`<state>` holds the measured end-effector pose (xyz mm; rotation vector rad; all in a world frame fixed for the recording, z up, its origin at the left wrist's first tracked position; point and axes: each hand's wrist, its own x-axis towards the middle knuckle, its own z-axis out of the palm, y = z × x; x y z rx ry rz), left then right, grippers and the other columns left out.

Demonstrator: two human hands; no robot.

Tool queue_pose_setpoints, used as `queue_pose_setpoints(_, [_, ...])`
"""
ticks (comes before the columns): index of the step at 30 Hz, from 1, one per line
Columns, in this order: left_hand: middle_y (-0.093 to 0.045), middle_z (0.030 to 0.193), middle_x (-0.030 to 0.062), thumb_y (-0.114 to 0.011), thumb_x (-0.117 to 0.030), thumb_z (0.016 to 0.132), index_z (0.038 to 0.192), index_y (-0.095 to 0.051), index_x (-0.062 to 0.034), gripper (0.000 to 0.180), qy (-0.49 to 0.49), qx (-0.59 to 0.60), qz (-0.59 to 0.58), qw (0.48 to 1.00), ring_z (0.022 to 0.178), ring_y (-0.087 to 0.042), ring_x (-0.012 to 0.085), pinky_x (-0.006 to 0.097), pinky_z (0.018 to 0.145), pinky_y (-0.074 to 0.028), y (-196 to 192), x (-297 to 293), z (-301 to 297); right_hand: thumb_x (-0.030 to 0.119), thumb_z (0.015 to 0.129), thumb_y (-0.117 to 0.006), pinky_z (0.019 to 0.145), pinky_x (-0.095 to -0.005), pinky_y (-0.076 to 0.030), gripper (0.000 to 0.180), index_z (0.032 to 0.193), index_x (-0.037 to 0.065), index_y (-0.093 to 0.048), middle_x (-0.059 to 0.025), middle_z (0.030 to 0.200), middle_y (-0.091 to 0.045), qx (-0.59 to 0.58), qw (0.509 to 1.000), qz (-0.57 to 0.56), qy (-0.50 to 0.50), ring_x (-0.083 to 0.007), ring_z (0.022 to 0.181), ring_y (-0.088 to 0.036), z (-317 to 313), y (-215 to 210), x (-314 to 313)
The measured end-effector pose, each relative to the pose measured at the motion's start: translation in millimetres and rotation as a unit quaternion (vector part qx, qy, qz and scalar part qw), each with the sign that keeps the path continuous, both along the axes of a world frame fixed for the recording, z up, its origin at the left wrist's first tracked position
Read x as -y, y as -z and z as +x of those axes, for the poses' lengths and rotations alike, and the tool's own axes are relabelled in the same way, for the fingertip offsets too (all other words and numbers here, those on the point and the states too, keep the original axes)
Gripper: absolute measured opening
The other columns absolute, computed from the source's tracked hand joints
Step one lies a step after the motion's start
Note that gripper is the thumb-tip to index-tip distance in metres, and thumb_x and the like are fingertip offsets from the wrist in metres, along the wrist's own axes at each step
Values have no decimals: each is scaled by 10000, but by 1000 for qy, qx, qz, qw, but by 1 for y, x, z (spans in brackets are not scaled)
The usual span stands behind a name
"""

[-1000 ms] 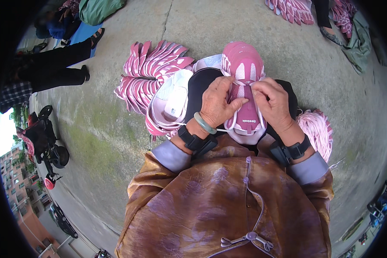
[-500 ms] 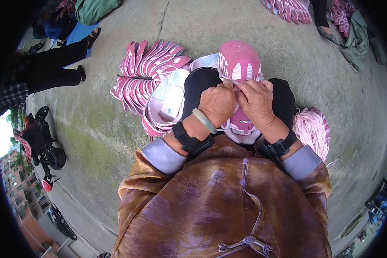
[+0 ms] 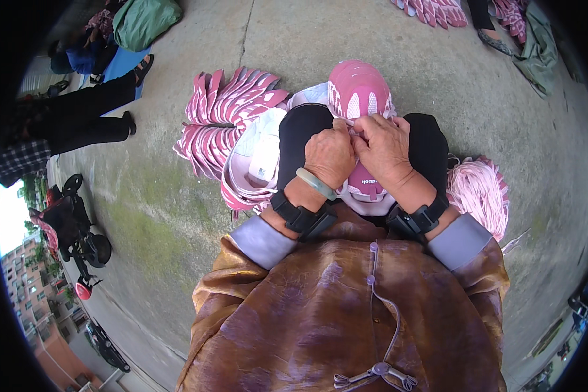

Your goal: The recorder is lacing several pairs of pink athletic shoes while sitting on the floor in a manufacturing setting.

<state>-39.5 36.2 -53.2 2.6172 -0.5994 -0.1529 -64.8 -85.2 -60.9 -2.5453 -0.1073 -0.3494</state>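
Note:
A pink shoe upper (image 3: pixel 358 83) with white mesh panels lies across my lap between my knees, toe pointing away from me. My left hand (image 3: pixel 329 154) is closed at the left edge of its lacing opening, thumb and fingers pinched together. Against it, my right hand (image 3: pixel 385 151) pinches at the opening from the right, fingers bent. The fingertips of both hands meet, and the bit of lace between them is mostly hidden. To the left sit assembled uppers with pale linings (image 3: pixel 262 153). A bundle of pale pink shoelaces (image 3: pixel 478 193) lies by my right knee.
A fanned stack of pink upper pieces (image 3: pixel 235 98) rests on the concrete at left. More pieces (image 3: pixel 434 12) lie far right, beside a person's foot (image 3: pixel 494 40) and a green sack (image 3: pixel 537 49). Another person's legs (image 3: pixel 91 114) extend from the left. A motorbike (image 3: pixel 78 228) stands farther left.
My right hand has shifted slightly left and closer to my left hand, over the lacing opening. The shoe upper stays on my lap; the whole view has tilted a little.

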Motion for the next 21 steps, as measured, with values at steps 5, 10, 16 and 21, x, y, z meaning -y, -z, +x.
queue_pose_setpoints(5, [-580,639,216,-482,-127,739,869,-481,61,228,22,8,-11,1000,619,-588,361,431,567,-477,-1,2,0,111,646,-597,767,-408,-311,155,764,110,-497,-32,715,-551,-30,998,10,53,-226,738,-555,0,-1,-4])
queue_pose_setpoints(10, [-559,646,226,-484,-46,649,907,-519,34,273,37,27,-70,996,667,-559,392,470,623,-435,5,0,5,90,623,-588,774,-419,-317,193,782,105,-478,-52,710,-539,48,997,-38,47,-238,735,-555,5,10,3])
queue_pose_setpoints(16, [-556,701,234,-471,-17,622,869,-545,12,259,102,6,-131,986,703,-548,391,453,641,-438,22,-6,32,61,637,-575,768,-405,-337,187,781,102,-463,-56,715,-522,85,996,-24,16,-247,731,-550,15,19,8])
queue_pose_setpoints(21, [-563,690,221,-515,-45,632,817,-572,3,200,166,-59,-223,959,697,-565,373,413,636,-456,26,-14,39,75,644,-604,798,-402,-348,196,780,96,-465,-62,715,-512,97,994,-50,-5,-256,731,-549,9,19,8])
